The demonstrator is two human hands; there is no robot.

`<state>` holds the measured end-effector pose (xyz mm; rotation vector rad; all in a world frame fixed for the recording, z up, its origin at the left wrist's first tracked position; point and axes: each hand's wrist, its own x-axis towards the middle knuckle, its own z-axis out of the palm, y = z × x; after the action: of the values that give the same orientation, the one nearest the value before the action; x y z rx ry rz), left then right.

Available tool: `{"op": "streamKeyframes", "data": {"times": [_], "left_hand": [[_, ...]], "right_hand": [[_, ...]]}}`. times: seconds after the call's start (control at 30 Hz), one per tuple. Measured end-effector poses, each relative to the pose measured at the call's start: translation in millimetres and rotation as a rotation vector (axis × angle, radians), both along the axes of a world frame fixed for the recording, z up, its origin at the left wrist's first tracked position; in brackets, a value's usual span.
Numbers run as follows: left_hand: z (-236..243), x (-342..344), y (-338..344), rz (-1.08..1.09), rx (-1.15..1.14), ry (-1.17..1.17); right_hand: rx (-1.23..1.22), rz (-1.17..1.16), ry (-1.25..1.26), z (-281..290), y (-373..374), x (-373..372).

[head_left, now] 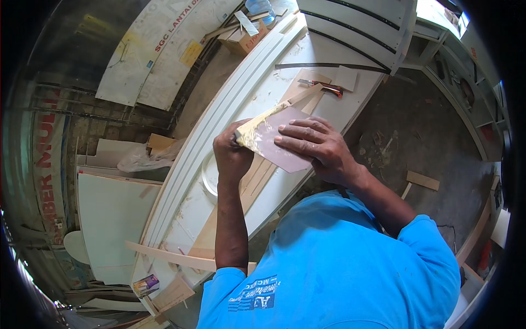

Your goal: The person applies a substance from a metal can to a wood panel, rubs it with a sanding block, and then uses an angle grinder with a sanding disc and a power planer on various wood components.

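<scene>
Near the middle, my left hand (233, 151) grips a narrow wooden strip (300, 97) that slants up to the right, with pale yellow paste (251, 132) along it. My right hand (318, 148) holds a thin pinkish plate (285, 159) against the strip, fingers lying across its face; paste is smeared on the plate's left part. Above the plate, an orange-and-black utility knife (329, 90) lies on pale boards (346, 77). A white round container (209, 186) shows beside my left forearm, partly hidden. A longer pale board (203, 241) lies beneath my arms.
The long white workpiece (290, 57) runs diagonally under everything. A slatted white structure (356, 22) is at the top. Leaning panels (118, 225) and a cardboard box (238, 38) are at the left. Wood offcuts (422, 180) lie on the dark floor at right, beside a curved cabinet frame (455, 104).
</scene>
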<state>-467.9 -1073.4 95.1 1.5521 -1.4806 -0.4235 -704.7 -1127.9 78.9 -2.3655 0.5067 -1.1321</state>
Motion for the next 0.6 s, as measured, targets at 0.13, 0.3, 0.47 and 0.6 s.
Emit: {"op": "streamKeyframes", "data": {"times": [0.13, 0.3, 0.47, 0.6], "left_hand": [[1, -3, 1, 0.079, 0.061, 0.021], [8, -11, -2, 0.113, 0.132, 0.097], [10, -13, -3, 0.126, 0.127, 0.106], [9, -10, -3, 0.138, 0.146, 0.128]], "right_hand": [[0.05, -0.003, -0.007, 0, -19, -23], [0.033, -0.123, 0.019, -28, -54, -30], [0.03, -0.076, 0.031, -45, -65, -13], [0.046, -0.081, 0.002, -55, -63, -10]]}}
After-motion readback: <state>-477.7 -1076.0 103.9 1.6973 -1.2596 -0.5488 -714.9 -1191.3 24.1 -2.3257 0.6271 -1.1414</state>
